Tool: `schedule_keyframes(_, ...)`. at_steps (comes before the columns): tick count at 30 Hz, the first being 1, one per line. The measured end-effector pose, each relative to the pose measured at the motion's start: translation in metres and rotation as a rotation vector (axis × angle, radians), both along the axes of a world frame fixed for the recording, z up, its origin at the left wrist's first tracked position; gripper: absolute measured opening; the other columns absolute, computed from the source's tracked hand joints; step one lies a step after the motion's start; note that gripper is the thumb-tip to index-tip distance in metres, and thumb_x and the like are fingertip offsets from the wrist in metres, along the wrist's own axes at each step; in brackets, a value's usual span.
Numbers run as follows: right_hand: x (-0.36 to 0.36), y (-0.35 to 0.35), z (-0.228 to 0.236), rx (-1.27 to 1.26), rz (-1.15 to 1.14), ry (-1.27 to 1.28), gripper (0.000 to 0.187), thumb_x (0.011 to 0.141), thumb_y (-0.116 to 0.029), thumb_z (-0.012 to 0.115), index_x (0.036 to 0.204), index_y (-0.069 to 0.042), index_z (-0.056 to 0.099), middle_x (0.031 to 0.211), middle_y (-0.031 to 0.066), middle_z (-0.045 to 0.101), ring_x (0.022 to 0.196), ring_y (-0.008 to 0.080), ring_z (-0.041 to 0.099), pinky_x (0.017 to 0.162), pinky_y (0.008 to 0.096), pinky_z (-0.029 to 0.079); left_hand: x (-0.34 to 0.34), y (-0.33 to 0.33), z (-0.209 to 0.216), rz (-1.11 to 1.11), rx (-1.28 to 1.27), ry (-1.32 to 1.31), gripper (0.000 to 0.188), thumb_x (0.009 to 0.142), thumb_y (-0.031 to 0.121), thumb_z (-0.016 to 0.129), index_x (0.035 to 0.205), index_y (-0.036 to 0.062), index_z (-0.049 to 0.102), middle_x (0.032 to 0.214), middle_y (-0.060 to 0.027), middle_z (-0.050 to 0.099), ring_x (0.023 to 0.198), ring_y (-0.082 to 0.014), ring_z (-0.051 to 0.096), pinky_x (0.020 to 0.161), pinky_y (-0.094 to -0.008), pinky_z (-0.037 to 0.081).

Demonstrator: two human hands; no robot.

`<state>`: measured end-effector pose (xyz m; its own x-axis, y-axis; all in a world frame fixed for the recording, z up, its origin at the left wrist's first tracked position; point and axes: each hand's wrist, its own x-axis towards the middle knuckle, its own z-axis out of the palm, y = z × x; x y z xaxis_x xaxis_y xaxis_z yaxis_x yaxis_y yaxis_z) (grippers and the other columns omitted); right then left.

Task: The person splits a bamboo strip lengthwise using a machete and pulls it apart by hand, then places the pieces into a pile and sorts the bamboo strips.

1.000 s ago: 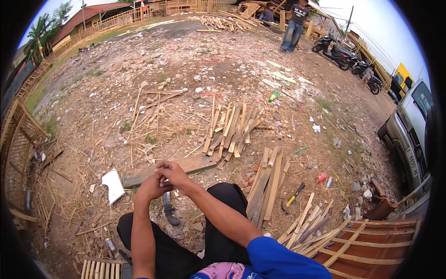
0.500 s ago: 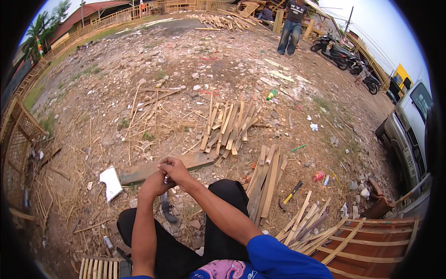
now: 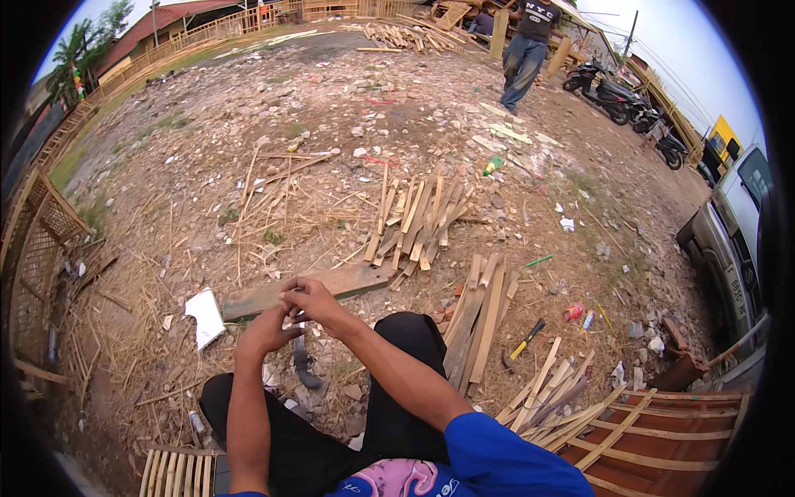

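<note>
I sit on the ground with my knees in black trousers. My left hand [image 3: 267,329] and my right hand [image 3: 311,300] meet in front of me, fingertips touching and curled together. Whatever lies between the fingers is too small to make out. Just beyond the hands a flat wooden plank [image 3: 352,282] lies on the dirt. A dark curved blade [image 3: 303,366] rests on the ground between my legs, below the hands.
Bamboo slats lie in a fan [image 3: 418,217] ahead and in a stack [image 3: 479,319] by my right knee. Also around: a white sheet [image 3: 204,316], a yellow-handled tool [image 3: 524,340], a brown slatted frame [image 3: 662,435], a lattice panel [image 3: 33,257], a parked car [image 3: 733,232], motorbikes [image 3: 609,89], and a standing person [image 3: 527,50].
Both hands stay joined at the same spot in front of me; only the fingers shift a little. The person far off has stepped slightly.
</note>
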<state>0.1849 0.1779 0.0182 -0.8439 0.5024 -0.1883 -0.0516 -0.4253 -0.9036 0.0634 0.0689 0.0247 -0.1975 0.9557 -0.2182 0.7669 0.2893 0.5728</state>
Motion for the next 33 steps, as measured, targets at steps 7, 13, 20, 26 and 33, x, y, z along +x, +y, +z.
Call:
schedule_keyframes(7, -0.006, 0.004, -0.018, 0.089, -0.003, 0.028, 0.015, 0.091, -0.014, 0.063, 0.098, -0.001, 0.061, 0.087, 0.0052, 0.065, 0.077, 0.0127, 0.063, 0.073, 0.0276, 0.052, -0.007, -0.001, -0.018, -0.074, 0.07, -0.015, 0.058, 0.077, 0.036, 0.075, 0.126, 0.0105, 0.056, 0.122, -0.0187, 0.061, 0.113, -0.0371, 0.058, 0.093, -0.0434, 0.047)
schedule_keyframes(13, -0.008, 0.005, -0.017, 0.086, -0.023, -0.008, 0.016, 0.089, -0.013, 0.063, 0.099, -0.001, 0.061, 0.089, 0.0062, 0.065, 0.08, 0.0131, 0.063, 0.074, 0.0279, 0.053, -0.007, 0.004, -0.018, -0.06, 0.04, 0.03, 0.058, 0.079, 0.038, 0.074, 0.127, 0.0098, 0.056, 0.122, -0.0186, 0.061, 0.113, -0.0366, 0.057, 0.094, -0.0428, 0.046)
schedule_keyframes(20, -0.007, 0.009, -0.017, 0.042, -0.037, 0.014, 0.014, 0.09, -0.013, 0.063, 0.099, -0.002, 0.061, 0.09, 0.0057, 0.065, 0.081, 0.0126, 0.063, 0.072, 0.027, 0.052, 0.0, 0.013, -0.003, -0.07, -0.037, -0.025, 0.065, 0.079, 0.034, 0.075, 0.129, -0.001, 0.051, 0.127, -0.0221, 0.058, 0.118, -0.0362, 0.055, 0.099, -0.0415, 0.043)
schedule_keyframes(26, -0.01, 0.009, -0.015, 0.114, -0.025, -0.007, 0.013, 0.089, -0.014, 0.064, 0.096, -0.003, 0.061, 0.085, 0.0025, 0.062, 0.078, 0.0104, 0.06, 0.07, 0.0265, 0.05, -0.003, 0.012, -0.007, -0.039, -0.022, -0.047, 0.066, 0.08, 0.035, 0.074, 0.13, 0.0005, 0.05, 0.125, -0.0212, 0.059, 0.117, -0.0356, 0.056, 0.097, -0.041, 0.044)
schedule_keyframes(33, -0.009, 0.007, -0.012, 0.126, -0.028, -0.024, 0.013, 0.089, -0.016, 0.065, 0.096, -0.005, 0.062, 0.083, 0.0013, 0.061, 0.076, 0.009, 0.058, 0.069, 0.0254, 0.047, -0.001, 0.012, 0.0, -0.06, -0.036, -0.025, 0.064, 0.081, 0.037, 0.073, 0.129, 0.0013, 0.052, 0.123, -0.0205, 0.06, 0.115, -0.0353, 0.057, 0.096, -0.041, 0.044)
